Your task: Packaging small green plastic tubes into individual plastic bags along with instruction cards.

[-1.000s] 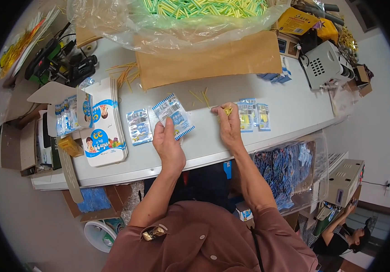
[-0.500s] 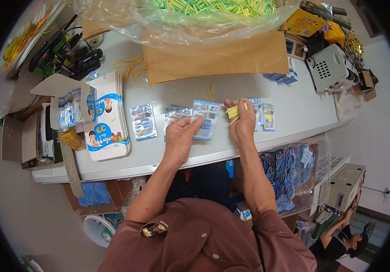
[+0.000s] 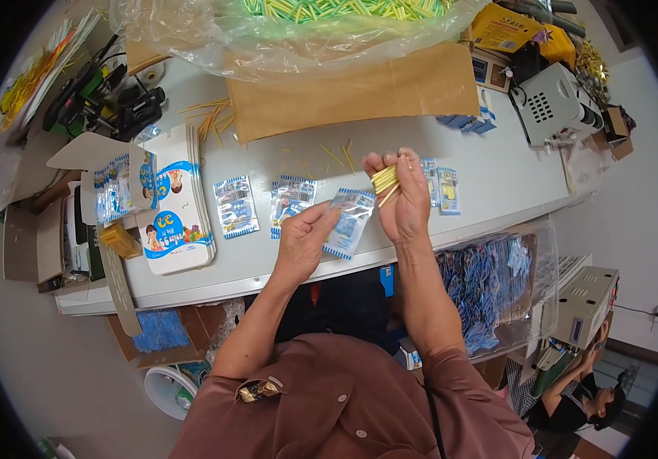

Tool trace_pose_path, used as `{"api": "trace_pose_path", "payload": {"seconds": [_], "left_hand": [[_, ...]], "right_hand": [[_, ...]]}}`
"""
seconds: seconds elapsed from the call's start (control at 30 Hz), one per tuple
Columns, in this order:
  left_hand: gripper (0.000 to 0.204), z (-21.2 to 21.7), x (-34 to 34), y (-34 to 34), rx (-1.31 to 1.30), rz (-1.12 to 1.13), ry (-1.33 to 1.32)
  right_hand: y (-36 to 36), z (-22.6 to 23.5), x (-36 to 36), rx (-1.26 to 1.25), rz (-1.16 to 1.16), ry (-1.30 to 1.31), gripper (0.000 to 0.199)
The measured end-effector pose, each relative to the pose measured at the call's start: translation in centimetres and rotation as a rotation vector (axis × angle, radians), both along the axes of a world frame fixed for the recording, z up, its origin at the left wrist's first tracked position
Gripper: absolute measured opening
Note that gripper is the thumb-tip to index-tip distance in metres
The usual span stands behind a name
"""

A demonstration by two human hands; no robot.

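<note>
My left hand pinches the edge of a small clear and blue plastic packet, which hangs tilted above the table's near edge. My right hand is closed around a bundle of thin yellow sticks, palm turned up, just right of the packet. Similar packets lie overlapping on the table behind my left hand, and a single packet is further left. More packets with yellow contents rest to the right of my right hand. A few loose sticks lie beyond the hands.
A large cardboard box lined with clear plastic holds yellow and green sticks at the back. Flat printed cards are stacked left, beside an opened carton of packets. A clear bin of blue packets stands lower right; a person works beyond it.
The packet in my left hand has tilted and come lower, toward me. My right hand has turned slightly and risen, still gripping the yellow sticks. The whole view has shifted a little.
</note>
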State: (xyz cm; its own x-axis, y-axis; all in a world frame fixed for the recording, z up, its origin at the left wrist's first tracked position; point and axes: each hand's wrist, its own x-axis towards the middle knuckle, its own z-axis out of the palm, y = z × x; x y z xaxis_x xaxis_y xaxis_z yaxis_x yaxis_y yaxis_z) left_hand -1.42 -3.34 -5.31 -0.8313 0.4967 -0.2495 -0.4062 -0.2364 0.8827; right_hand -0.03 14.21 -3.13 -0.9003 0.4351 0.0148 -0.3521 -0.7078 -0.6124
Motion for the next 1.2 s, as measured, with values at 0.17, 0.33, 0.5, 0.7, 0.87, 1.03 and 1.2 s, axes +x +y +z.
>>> {"api": "trace_pose_path", "payload": {"seconds": [0.17, 0.33, 0.5, 0.7, 0.87, 1.03, 1.2], "left_hand": [[0.02, -0.5, 0.0, -0.1, 0.013, 0.018, -0.13], [0.018, -0.8, 0.0, -0.5, -0.011, -0.015, -0.143], [0.02, -1.0, 0.5, -0.4, -0.003, -0.01, -0.065], [0.022, -0.8, 0.5, -0.4, 0.013, -0.07, -0.053], [0.022, -0.8, 0.6, -0.2, 0.026, -0.071, -0.072], [0.022, -0.9, 0.6, 0.1, 0.03, -0.078, -0.09], [0.022, -0.7, 0.7, 0.1, 0.074, -0.118, -0.154]], "right_hand": [[-0.7, -0.9, -0.2, -0.049, -0.004, -0.014, 0.011], [-0.5, -0.6, -0.8, -0.027, -0.092, -0.012, 0.011], [-1.2, 0.5, -0.9, 0.068, -0.096, 0.04, 0.012], [-1.9, 1.3, -0.6, 0.182, -0.103, 0.073, 0.014], [-2.3, 1.1, -0.1, 0.217, -0.078, 0.083, 0.014], [-2.6, 1.3, 0.5, 0.204, -0.085, 0.074, 0.015], [-2.3, 1.1, 0.1, 0.197, -0.114, 0.069, 0.015]]}}
